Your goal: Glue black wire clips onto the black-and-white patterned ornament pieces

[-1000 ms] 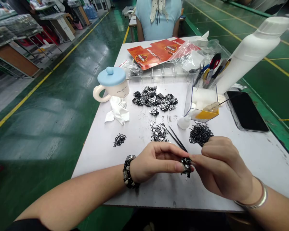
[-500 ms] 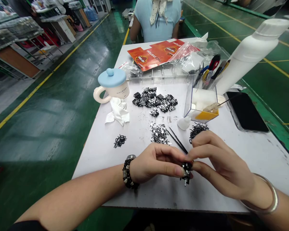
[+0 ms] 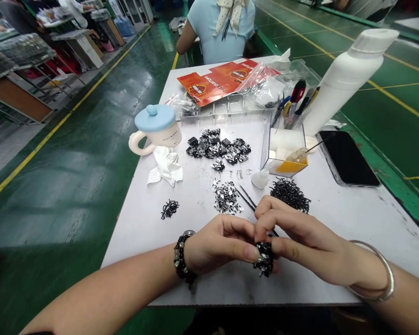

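My left hand point(image 3: 219, 244) pinches a small black and silver part point(image 3: 264, 258) between thumb and fingers, over the front of the white table point(image 3: 139, 242). From the right, my right hand point(image 3: 300, 242) meets the same part with thumb and index finger closed on its upper edge. Just beyond lie black tweezers point(image 3: 246, 197), partly hidden by my right hand. Silver clips point(image 3: 226, 197) form a pile left of them. Small black curved pieces lie in a larger pile point(image 3: 289, 193) at the right and a smaller pile point(image 3: 169, 209) at the left. Farther back is a heap of black-silver parts point(image 3: 212, 145).
A lidded mug point(image 3: 160, 132) and crumpled tissue point(image 3: 165, 166) stand left. At right are a clear tool box point(image 3: 284, 151), white bottle point(image 3: 349, 79) and phone point(image 3: 349, 157). Red cards point(image 3: 212, 86) lie on a clear tray behind. A person point(image 3: 219, 28) sits beyond the table.
The view has shifted slightly, so the table things appear farther left. My right fingers have moved in closer over the part, and more of the right black pile shows.
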The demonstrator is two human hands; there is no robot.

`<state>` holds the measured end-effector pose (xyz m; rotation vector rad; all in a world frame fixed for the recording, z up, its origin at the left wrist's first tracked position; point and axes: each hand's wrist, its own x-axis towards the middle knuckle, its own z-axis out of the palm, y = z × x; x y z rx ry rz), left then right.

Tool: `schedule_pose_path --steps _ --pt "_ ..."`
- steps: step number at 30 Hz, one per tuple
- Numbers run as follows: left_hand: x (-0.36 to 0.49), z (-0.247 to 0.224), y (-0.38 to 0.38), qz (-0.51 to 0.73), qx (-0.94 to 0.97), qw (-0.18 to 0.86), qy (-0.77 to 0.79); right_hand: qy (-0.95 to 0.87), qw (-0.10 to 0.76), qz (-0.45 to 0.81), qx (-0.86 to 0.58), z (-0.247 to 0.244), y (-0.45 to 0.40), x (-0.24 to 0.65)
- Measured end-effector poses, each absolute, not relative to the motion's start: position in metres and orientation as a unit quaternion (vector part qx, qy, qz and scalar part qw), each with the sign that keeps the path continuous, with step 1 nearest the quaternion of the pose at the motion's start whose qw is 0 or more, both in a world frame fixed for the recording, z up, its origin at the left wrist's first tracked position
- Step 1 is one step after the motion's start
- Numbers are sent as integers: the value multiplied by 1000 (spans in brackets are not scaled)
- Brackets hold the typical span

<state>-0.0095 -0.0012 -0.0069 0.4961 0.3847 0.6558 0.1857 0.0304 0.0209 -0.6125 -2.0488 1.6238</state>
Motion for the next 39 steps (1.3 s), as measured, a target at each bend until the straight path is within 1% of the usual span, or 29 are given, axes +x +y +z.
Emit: schedule_pose_path --steps 4,6,8,10,12,14,17,20,23,27,34,37,39 --pt "-9 -7 -3 321 214 909 156 -752 269 564 -211 18 31 181" --pt "-10 -5 -3 320 201 916 137 -763 277 549 -198 21 32 183" --pt "-11 -4 -3 322 183 920 127 -786 282 509 -208 29 35 191" --pt "-12 -2 -1 329 166 921 126 -819 299 419 -252 38 39 209" --pt "-13 -2 0 339 161 918 127 -848 306 292 -319 42 44 234" --pt "-13 -2 2 349 162 914 130 -864 252 193 -391 36 47 260" --pt "-13 -4 3 357 166 908 141 -865 146 204 -436 11 45 288" --pt "-11 -6 2 359 174 905 148 -855 119 229 -449 -12 38 294" --pt "-10 -6 2 364 185 901 150 -855 115 219 -456 -21 35 288" --pt "-9 -7 3 376 198 893 151 -849 115 228 -462 -23 39 279" --pt "-9 -9 3 386 202 886 155 -825 144 248 -487 -30 41 286" --pt "-9 -9 3 387 197 887 159 -792 186 242 -528 -23 37 290" --pt "-9 -9 4 387 194 887 163 -780 234 230 -533 -13 33 286"
